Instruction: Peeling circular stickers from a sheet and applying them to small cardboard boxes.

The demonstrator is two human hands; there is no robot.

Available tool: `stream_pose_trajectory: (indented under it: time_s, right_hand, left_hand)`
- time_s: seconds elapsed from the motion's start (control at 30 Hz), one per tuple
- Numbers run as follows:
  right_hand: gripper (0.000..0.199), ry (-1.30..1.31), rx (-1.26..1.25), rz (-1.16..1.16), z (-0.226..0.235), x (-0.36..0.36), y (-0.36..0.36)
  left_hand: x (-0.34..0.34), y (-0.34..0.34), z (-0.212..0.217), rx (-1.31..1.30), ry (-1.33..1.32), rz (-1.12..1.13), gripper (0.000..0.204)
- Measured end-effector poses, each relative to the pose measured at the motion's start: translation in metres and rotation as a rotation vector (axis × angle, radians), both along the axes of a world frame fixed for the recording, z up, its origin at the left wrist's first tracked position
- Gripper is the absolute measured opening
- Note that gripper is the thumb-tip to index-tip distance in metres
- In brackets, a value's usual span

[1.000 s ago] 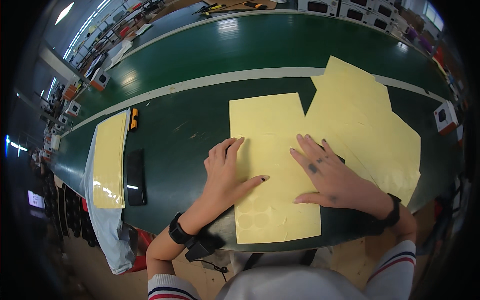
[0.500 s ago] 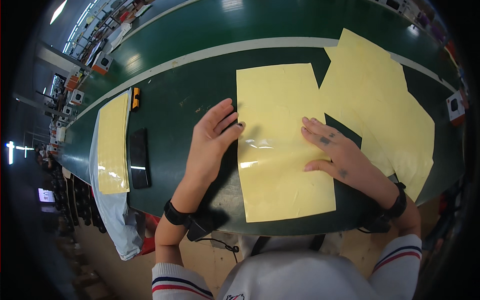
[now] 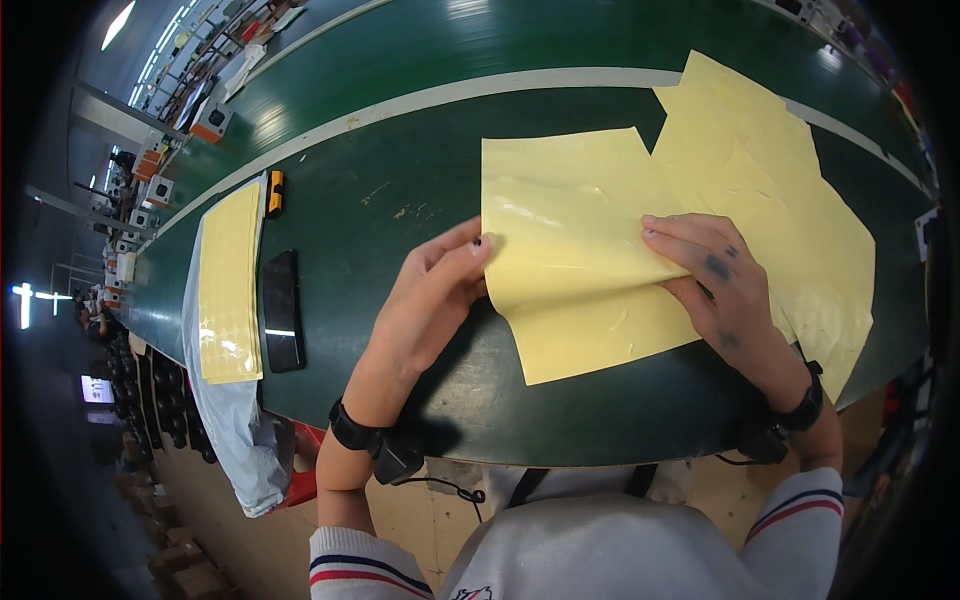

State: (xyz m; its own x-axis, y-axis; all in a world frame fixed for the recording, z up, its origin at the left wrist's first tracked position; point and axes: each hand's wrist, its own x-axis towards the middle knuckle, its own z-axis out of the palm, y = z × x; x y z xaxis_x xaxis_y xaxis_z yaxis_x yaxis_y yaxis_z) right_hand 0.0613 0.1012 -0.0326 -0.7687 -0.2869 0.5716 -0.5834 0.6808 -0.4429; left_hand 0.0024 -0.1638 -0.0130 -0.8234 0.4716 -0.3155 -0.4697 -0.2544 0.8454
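Observation:
A glossy yellow sheet lies before me on the dark green table, its middle buckled into a raised fold. My left hand grips the sheet's left edge, thumb on top and the other fingers partly hidden beneath. On the right side, my right hand is closed on the sheet, pinching up a crease between thumb and fingers. Several loose yellow sheets overlap in an untidy pile to the right, partly behind my right hand.
At the left, a stack of yellow sheets rests on a pale plastic bag that hangs over the table edge. Beside it are a black phone-like slab and a small orange-and-black object. A pale strip crosses the table's far side.
My left hand has come to the sheet's left edge and taken hold. My right hand, flat before, now pinches the sheet. The sheet's near end has shifted away from me and buckled.

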Motion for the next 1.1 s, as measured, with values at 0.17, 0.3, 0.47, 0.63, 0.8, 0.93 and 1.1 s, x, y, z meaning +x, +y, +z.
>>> stream_pose_trajectory:
  time_s: [0.17,0.3,0.47,0.63,0.8,0.93,1.1]
  right_hand:
    - [0.045,-0.013,0.057,0.009,-0.001,0.003,0.004]
    - [0.052,-0.166,-0.118,-0.039,0.006,0.004,0.001]
    - [0.057,-0.74,-0.917,0.025,0.0,0.0,0.0]
    - [0.057,-0.748,-0.995,0.0,0.009,-0.002,0.0]
    - [0.057,-0.627,-0.993,0.01,0.007,0.0,0.0]
    - [0.045,-0.71,-1.022,-0.039,0.008,-0.006,0.006]
    - [0.035,-0.908,-1.036,0.036,0.01,-0.005,0.011]
  left_hand:
    - [0.012,0.006,-0.004,-0.147,0.167,-0.216,0.04]
    - [0.014,0.01,-0.004,-0.227,0.346,-0.189,0.043]
    - [0.017,0.016,-0.009,-0.108,0.377,-0.173,0.059]
    - [0.014,0.014,-0.007,-0.177,0.387,-0.194,0.063]
    - [0.013,0.018,-0.015,-0.191,0.385,-0.138,0.063]
    - [0.014,0.016,-0.008,-0.193,0.328,-0.121,0.066]
    - [0.011,0.013,-0.016,-0.195,0.435,0.017,0.055]
